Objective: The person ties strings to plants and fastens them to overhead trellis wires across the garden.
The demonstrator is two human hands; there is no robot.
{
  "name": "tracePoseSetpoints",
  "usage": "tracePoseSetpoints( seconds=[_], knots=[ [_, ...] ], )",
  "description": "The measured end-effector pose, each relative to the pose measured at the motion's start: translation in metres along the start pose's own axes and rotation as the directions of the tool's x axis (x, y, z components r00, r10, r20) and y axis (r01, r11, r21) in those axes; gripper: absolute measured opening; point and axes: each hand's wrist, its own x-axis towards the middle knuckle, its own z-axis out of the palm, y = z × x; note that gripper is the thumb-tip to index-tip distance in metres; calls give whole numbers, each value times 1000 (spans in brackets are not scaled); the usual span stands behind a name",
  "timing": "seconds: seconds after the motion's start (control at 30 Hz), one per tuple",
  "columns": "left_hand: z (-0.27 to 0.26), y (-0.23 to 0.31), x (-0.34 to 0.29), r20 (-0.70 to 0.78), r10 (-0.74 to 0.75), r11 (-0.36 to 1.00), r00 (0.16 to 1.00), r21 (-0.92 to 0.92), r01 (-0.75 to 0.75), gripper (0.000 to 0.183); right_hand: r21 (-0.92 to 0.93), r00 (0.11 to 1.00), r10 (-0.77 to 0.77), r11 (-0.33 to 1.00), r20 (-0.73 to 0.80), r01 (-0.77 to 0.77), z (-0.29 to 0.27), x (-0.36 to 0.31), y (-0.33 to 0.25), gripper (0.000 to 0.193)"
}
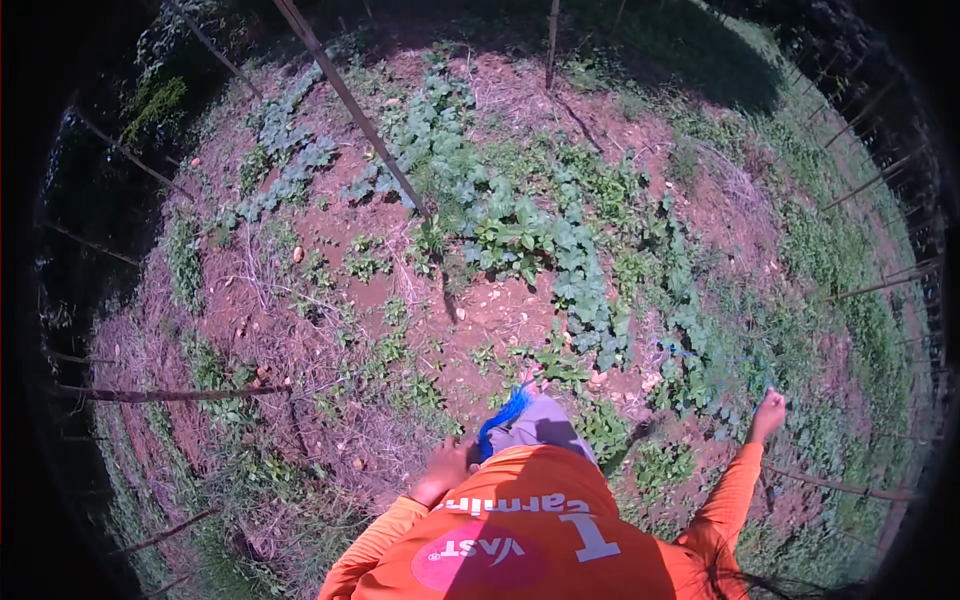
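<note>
My right hand (pixel 768 416) is raised out to the right over low plants, its fingers closed in a fist. Thin blue strands (pixel 680 349), like fine twine or netting, run near it over the leaves, and some seem to end in the fist. My left hand (pixel 446 471) is low beside my thigh, with its fingers curled; what they hold is hidden. Right by it, a thick bundle of bright blue strands (pixel 509 413) hangs along my grey trouser leg (pixel 540 425). A bare foot shows in part past the knee.
Broad-leaved vines (pixel 580 270) spread over reddish soil ahead and to the right. A tall wooden pole (pixel 365 125) stands in front, another post (pixel 552 45) farther off. Thin stakes line both sides. Dry stalks and weeds (pixel 270 280) cover the ground at left.
</note>
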Motion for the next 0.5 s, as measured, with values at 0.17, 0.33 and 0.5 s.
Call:
tracePoseSetpoints(
  seconds=[0.17, 0.33, 0.5],
  knots=[
    [-103, 95, 36, -207, 541, 831, 815, -19, -556, 71, 324, 279, -272, 932, 921, -160, 16, -198, -240, 15],
    [-124, 99, 79, 77, 568, 818, 820, -166, -551, 42, 538, 224, -490, 793, 842, -286, 11, -293, -359, 15],
    [-203, 42, 133, -111, 588, 775, 801, -206, -598, 28, 513, 282, -441, 812, 852, -280, 28, -276, -316, 24]
  ],
)
